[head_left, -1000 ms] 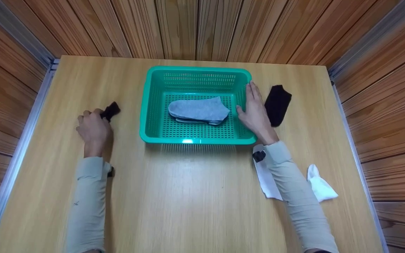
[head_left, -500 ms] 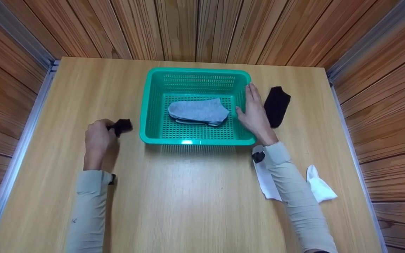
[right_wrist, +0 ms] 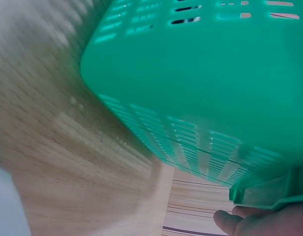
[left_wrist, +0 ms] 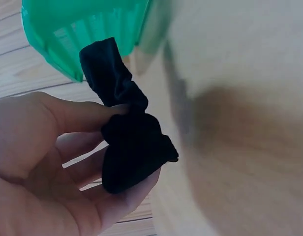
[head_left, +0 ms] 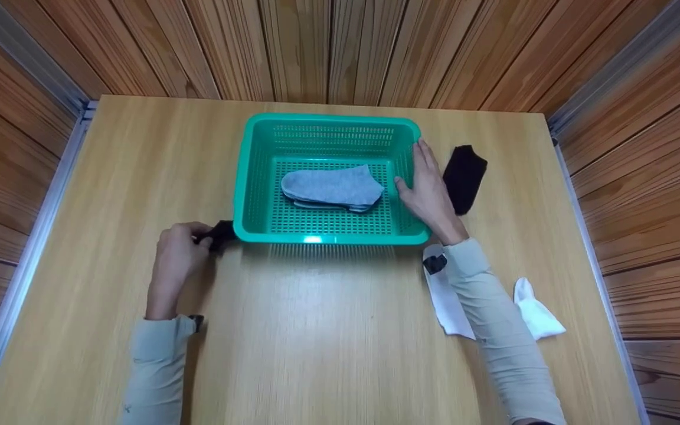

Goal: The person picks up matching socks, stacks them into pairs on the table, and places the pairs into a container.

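In the head view my left hand (head_left: 177,254) pinches a black sock (head_left: 219,235) at the front left corner of the green basket (head_left: 334,238). The left wrist view shows the sock (left_wrist: 132,147) bunched between thumb and fingers, one end sticking out toward the basket. My right hand (head_left: 431,192) rests on the basket's right rim with its fingers fairly straight. Inside the basket lies a flat pile of grey socks (head_left: 334,186), with a darker edge beneath. Seen from the right wrist, fingertips touch the rim of the basket (right_wrist: 215,88).
Right of the basket a black sock (head_left: 465,180) lies flat on the wooden table (head_left: 316,354). One white sock (head_left: 449,304) is partly under the right forearm, another white sock (head_left: 538,313) just beyond it. Wood-panelled walls stand at the back and sides.
My left hand has moved right and toward the front of the table, bringing the black sock up to the basket's left corner. The right hand has stayed on the rim.
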A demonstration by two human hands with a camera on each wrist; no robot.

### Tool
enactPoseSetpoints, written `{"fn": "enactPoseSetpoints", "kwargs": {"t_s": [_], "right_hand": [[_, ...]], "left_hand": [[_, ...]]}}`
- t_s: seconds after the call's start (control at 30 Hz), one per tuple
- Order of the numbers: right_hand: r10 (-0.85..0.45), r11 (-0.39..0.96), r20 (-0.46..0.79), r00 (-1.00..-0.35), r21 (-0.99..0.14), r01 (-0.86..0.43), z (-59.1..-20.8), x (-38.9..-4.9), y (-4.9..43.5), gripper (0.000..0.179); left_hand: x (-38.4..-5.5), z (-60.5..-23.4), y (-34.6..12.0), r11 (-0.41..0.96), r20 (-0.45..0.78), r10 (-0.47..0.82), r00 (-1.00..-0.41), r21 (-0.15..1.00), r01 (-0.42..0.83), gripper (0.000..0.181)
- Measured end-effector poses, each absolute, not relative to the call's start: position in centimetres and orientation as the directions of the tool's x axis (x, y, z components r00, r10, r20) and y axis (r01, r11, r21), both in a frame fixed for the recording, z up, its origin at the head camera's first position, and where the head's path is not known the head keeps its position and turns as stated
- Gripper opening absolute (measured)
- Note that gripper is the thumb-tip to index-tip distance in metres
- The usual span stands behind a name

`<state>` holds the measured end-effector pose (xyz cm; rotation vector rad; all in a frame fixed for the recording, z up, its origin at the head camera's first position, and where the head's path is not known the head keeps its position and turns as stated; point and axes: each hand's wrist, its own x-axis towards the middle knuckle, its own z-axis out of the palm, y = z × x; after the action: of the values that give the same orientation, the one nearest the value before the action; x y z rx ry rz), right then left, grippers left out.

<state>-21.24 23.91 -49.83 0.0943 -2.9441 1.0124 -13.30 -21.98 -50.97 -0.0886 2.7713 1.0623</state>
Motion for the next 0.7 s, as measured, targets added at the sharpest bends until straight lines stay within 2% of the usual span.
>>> {"fn": "enactPoseSetpoints", "kwargs": {"t_s": [0.2,0.33,0.57,0.7], "right_hand": [[-0.064,0.784,0.030,-0.997,-0.616,-0.069,-49.4,-21.1,23.9,0.078],[-0.057,0.782,0.035,-0.998,-0.620,-0.067,-48.5,-20.2,24.2,0.075],[-0.049,0.760,0.073,-0.996,-0.644,-0.085,-46.2,-16.6,24.5,0.074],[-0.055,0.716,0.127,-0.990,-0.686,-0.128,-45.2,-13.9,23.7,0.065]], "left_hand": [[-11.6,-50.3,-20.9,0.737,-0.307,0.070,-0.949,0.657,-0.158,0.027],[-10.6,-49.9,-19.6,0.732,-0.330,0.110,-0.938,0.665,-0.148,0.025],[-8.4,-49.1,-16.7,0.712,-0.401,0.181,-0.898,0.684,-0.162,0.025],[-7.4,-49.1,-15.1,0.688,-0.412,0.221,-0.884,0.708,-0.158,0.022]]}}
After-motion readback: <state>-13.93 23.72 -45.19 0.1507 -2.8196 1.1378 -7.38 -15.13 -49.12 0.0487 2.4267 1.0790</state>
